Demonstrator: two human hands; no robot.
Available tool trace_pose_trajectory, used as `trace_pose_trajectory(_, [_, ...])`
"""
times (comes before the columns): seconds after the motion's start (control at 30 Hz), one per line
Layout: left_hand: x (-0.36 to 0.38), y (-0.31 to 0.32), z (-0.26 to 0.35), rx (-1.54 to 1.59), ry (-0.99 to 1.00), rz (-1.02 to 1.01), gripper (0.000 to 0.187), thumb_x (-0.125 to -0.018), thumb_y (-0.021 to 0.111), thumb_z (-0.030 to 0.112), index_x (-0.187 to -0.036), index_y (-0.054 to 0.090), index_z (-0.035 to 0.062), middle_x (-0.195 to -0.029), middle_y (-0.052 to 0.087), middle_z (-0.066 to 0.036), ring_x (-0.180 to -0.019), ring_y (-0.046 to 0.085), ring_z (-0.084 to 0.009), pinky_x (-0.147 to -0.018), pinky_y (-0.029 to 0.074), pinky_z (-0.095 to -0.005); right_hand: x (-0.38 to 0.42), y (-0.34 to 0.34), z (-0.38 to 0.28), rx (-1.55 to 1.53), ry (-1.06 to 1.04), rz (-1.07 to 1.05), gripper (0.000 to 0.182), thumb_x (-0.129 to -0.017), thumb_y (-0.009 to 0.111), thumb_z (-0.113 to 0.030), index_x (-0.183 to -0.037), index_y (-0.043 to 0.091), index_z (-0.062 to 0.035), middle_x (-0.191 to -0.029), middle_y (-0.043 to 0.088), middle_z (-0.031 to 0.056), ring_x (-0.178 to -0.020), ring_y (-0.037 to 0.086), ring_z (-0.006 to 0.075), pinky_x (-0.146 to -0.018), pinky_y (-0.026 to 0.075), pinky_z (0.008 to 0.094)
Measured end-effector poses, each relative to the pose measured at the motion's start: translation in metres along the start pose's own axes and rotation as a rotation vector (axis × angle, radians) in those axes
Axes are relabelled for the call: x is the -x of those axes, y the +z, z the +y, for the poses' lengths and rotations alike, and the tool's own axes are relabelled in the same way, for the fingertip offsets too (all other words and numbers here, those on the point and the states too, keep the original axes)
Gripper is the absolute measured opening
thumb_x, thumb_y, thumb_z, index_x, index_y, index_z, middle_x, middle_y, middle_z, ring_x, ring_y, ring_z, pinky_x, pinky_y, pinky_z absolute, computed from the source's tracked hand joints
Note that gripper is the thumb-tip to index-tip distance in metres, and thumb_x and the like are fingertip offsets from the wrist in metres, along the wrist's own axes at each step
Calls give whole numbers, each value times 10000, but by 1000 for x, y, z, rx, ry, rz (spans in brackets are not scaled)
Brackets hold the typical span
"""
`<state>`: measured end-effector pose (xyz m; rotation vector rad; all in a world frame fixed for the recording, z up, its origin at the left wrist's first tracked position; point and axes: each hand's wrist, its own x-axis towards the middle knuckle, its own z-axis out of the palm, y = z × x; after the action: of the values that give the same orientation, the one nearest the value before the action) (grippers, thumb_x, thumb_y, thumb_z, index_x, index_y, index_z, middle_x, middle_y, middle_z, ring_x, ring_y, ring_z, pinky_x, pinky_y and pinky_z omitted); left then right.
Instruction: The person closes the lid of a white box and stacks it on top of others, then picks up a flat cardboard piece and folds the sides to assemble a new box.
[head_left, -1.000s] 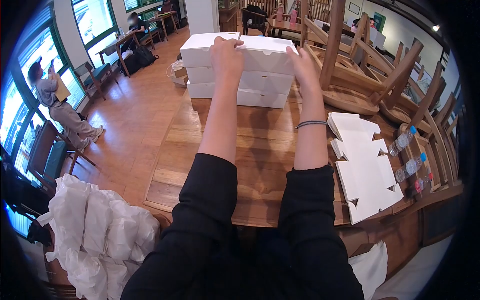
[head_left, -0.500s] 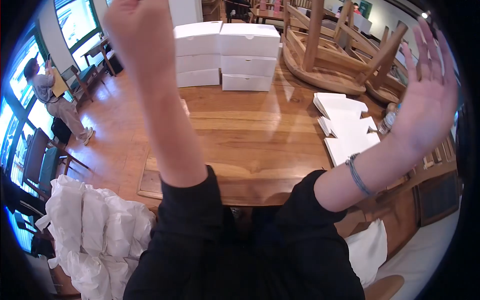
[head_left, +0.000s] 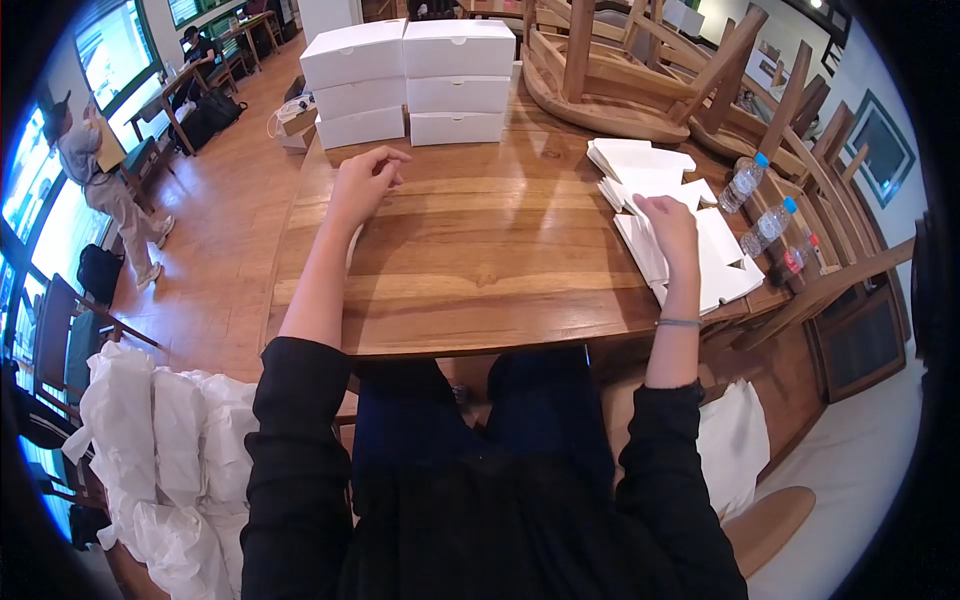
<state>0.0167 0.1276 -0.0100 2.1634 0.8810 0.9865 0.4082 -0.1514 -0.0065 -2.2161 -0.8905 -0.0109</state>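
Note:
My left hand (head_left: pixel 368 180) hovers over the wooden table (head_left: pixel 480 240), its fingers loosely bent and apart with nothing in them. Just beyond it stand white cardboard boxes (head_left: pixel 458 95), stacked three high in two columns. On the right, my right hand (head_left: pixel 672 222) is over a pile of flat, unfolded white cardboard box blanks (head_left: pixel 715 245). Its fingers are curled together, and nothing shows in them. A thin band (head_left: pixel 680 323) circles my right wrist.
Water bottles (head_left: pixel 745 182) with blue caps and a red-capped bottle (head_left: pixel 795 258) stand at the table's right edge. Upturned wooden stools (head_left: pixel 600 80) rest at the back right. White wrapped bundles (head_left: pixel 170 440) lie at lower left. A person (head_left: pixel 95 170) stands by the windows.
Both raised arms have come down: my left hand to the table near the boxes, my right hand to the cardboard pile, its spread fingers now curled. The view has shifted, showing the bottles more fully.

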Motion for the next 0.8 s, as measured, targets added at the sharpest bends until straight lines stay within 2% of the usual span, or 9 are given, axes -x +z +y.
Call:
trace_pose_trajectory(0.13, [4,3,-13,-40,-54,-23,211,-1016,605,124,-1137,765,58,-797,721,-60,-758,692,-131,-718,559,-281,-5,22,-26,127,99,-149,631,-857,731,-633,-1047,780,-34,-1051,776,174,-1028,733,333,-913,551,427])
trace_pose_trajectory(0.23, [5,3,-14,28,-78,-56,219,-1012,599,128,-1130,766,50,-807,725,-82,-769,716,-153,-743,587,-303,1,31,-28,207,68,-57,626,-850,724,-657,-1031,777,-60,-1050,770,170,-1021,734,327,-894,558,441])
trace_pose_trajectory(0.43, [7,5,-8,62,-109,-93,214,-1030,586,90,-1141,757,26,-817,694,-53,-768,670,-116,-726,582,-283,-3,34,-44,435,4,-157,727,-852,704,-681,-1142,732,-16,-1196,734,194,-1119,707,354,-944,563,456])
trace_pose_trajectory(0.47, [8,4,-8,46,-104,-96,214,-1030,585,90,-1142,757,26,-818,695,-53,-768,670,-115,-724,581,-281,-9,31,-47,457,-3,-272,822,-868,688,-683,-1273,664,31,-1265,703,234,-1193,676,378,-989,557,448])
trace_pose_trajectory(0.57, [9,3,-7,35,-81,-73,217,-1020,597,121,-1125,768,40,-804,721,-74,-750,709,-139,-714,592,-296,-26,35,-37,487,-39,-387,961,-858,646,-751,-1362,596,66,-1301,664,301,-1257,637,409,-1043,519,415])
trace_pose_trajectory(0.6, [8,2,-9,36,-73,-59,218,-1015,603,136,-1117,774,47,-796,734,-84,-741,728,-151,-711,599,-304,-33,34,-37,467,-48,-438,952,-891,667,-690,-1413,534,95,-1282,670,293,-1278,621,420,-1087,511,454])
trace_pose_trajectory(0.7, [6,3,-15,57,-73,-64,218,-1015,604,134,-1121,774,47,-800,736,-89,-736,727,-151,-699,601,-306,-48,19,-39,290,83,-628,878,-919,702,-592,-1440,490,83,-1375,607,288,-1323,577,418,-1066,529,538])
trace_pose_trajectory(0.73, [6,2,-14,50,-73,-66,219,-1014,604,133,-1121,775,47,-801,736,-89,-739,727,-152,-703,600,-307,-50,5,-50,222,145,-769,875,-946,716,-506,-1506,369,70,-1520,461,284,-1409,472,441,-1012,537,643])
trace_pose_trajectory(0.8, [6,2,-13,37,-75,-72,220,-1013,604,130,-1122,775,48,-802,737,-89,-746,728,-153,-711,599,-307,-67,-1,-43,129,195,-821,867,-952,712,-512,-1507,372,61,-1541,438,266,-1398,490,411,-992,540,663])
